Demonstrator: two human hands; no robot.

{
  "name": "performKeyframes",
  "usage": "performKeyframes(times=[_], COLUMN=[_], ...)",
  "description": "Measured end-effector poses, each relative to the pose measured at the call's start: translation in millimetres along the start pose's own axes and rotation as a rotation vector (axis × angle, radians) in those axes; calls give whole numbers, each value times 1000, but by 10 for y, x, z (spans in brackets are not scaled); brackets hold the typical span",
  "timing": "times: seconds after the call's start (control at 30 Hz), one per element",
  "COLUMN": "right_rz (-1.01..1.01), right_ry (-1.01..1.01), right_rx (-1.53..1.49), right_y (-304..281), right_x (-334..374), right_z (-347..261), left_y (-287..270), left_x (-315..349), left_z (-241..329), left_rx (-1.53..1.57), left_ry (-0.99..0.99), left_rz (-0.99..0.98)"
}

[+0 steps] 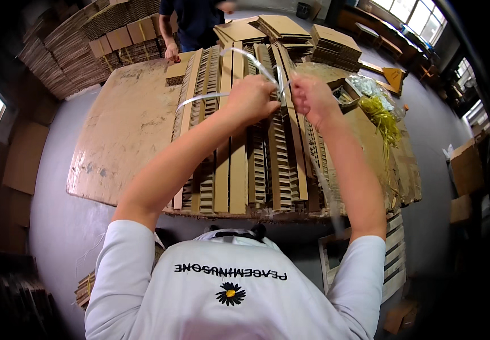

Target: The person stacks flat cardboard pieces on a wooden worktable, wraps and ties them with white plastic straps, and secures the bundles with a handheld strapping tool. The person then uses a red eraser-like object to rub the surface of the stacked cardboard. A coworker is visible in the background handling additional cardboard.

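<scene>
Long corrugated cardboard strips [236,170] lie side by side across the table, some edge up so their fluting shows. A white plastic strap [202,98] runs over them in a loop near their far half. My left hand [250,101] is closed on the strap above the strips. Beside it, slightly to the right, my right hand [314,101] pinches the strap too, its fingers curled. Between the hands the strap pieces [282,82] cross; how they are joined cannot be made out. A blurred loose length [327,195] hangs from near my right hand past the table's front edge.
The worn table [120,130] spreads left. Cardboard stacks [336,46] stand at its far right, near a yellow strap bundle [382,119] and clear plastic [372,89]. Across the table, a co-worker's hand [172,52] is by a small cardboard piece [177,70]. A slatted pallet [393,258] lies below right.
</scene>
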State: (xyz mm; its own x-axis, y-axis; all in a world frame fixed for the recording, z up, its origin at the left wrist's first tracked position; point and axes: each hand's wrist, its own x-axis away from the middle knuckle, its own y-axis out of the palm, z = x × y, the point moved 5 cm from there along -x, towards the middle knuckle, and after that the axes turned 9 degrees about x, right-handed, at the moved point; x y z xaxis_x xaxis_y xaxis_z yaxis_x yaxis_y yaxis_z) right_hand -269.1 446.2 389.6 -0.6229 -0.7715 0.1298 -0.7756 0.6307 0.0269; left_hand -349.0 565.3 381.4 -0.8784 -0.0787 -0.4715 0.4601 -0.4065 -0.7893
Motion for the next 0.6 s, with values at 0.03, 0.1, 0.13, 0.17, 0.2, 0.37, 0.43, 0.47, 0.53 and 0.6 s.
performKeyframes(times=[0.03, 0.1, 0.13, 0.17, 0.2, 0.37, 0.43, 0.47, 0.53, 0.6], right_rz=[-40, -42, -45, 4, 51, 253, 252, 208, 112, 197], right_ry=[-45, -105, -139, -195, -277, -496, -386, -290, -406, -645], right_rx=[-61, 154, 262, 316, 519, 1247, 1311, 1268, 835, 732], right_y=[-51, 8, 58, 49, -43, -413, -375, -269, -51, -15], right_x=[-13, -95, -133, -67, -93, -197, -251, -255, -177, -182], right_z=[-27, -68, -102, -178, -213, -238, -181, -135, -155, -137], left_y=[55, 181, 231, 286, 316, 357, 319, 310, 323, 293], left_x=[-51, -107, -130, -110, -119, -65, -45, -12, -8, -32], left_z=[21, -5, -38, -34, -23, -139, -56, -93, -113, 23], left_rx=[83, 382, 528, 423, 408, 493, 453, 395, 360, 234], left_ry=[-18, -11, -8, -132, -207, -292, -321, -324, -365, -324], left_rz=[-47, -23, -7, -37, -77, -33, -32, -24, -11, -63])
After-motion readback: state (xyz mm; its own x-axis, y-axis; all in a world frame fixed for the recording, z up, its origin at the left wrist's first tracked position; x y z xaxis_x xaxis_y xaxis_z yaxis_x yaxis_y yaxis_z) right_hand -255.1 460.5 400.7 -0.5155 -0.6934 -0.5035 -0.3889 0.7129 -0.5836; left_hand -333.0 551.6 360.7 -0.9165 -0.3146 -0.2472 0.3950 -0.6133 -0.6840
